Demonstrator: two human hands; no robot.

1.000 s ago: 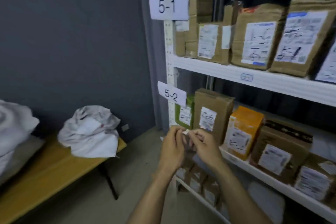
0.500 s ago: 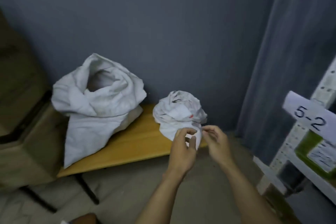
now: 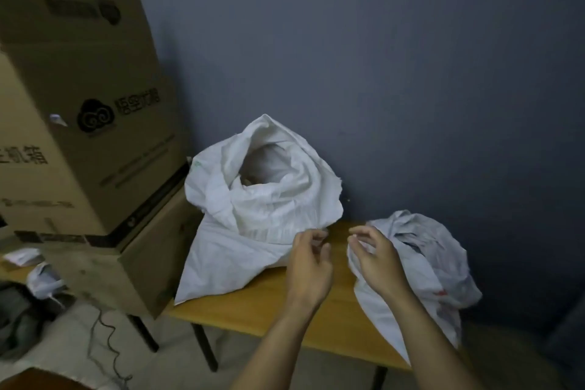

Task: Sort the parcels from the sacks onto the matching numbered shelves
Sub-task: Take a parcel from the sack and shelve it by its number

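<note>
Head view: the left hand [image 3: 311, 266] and right hand [image 3: 378, 260] hover side by side over the wooden table [image 3: 269, 304], fingers loosely curled, holding nothing. A large white sack [image 3: 262, 209] stands open-mouthed on the table's left part. A smaller crumpled sack [image 3: 427, 263] lies on its right end, and cardboard boxes [image 3: 79, 104] are stacked at the table's left end.

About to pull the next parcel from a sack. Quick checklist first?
1. Left hand and right hand free: ok, both hold nothing.
2. Big sack mouth open: ok.
3. Parcel visible inside it: cannot tell, too blurred.
4. Small sack mouth open: cannot tell, crumpled.
5. Both sacks resting on the table: ok.
</note>
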